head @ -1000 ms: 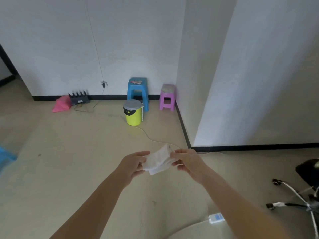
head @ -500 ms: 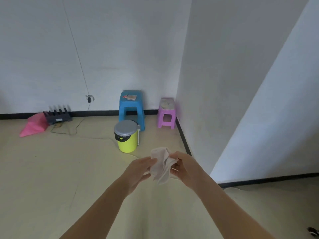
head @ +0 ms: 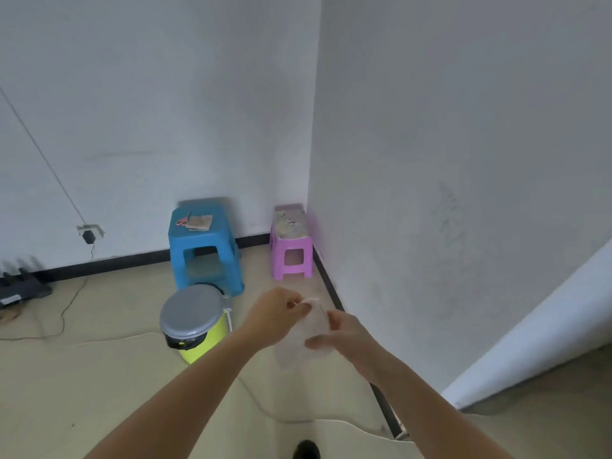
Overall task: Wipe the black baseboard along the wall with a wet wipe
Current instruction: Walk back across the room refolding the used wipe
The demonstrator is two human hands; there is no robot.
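Both of my hands hold a white wet wipe (head: 309,329) in front of me, blurred by motion. My left hand (head: 275,314) pinches its top edge. My right hand (head: 344,332) grips its right side a little lower. The black baseboard (head: 328,279) runs along the foot of the right wall, just beyond my hands. Another stretch of baseboard (head: 132,260) follows the back wall to the corner.
A yellow-green bin with a grey lid (head: 192,323) stands left of my hands. Behind it are a blue stool (head: 203,246) and a pink stool (head: 291,250) in the corner. A black router (head: 23,286) and cables (head: 109,339) lie on the floor at left.
I have stepped closer to the corner, and the view has tilted toward the right wall. The wipe has gone from bunched between my hands to hanging spread out.
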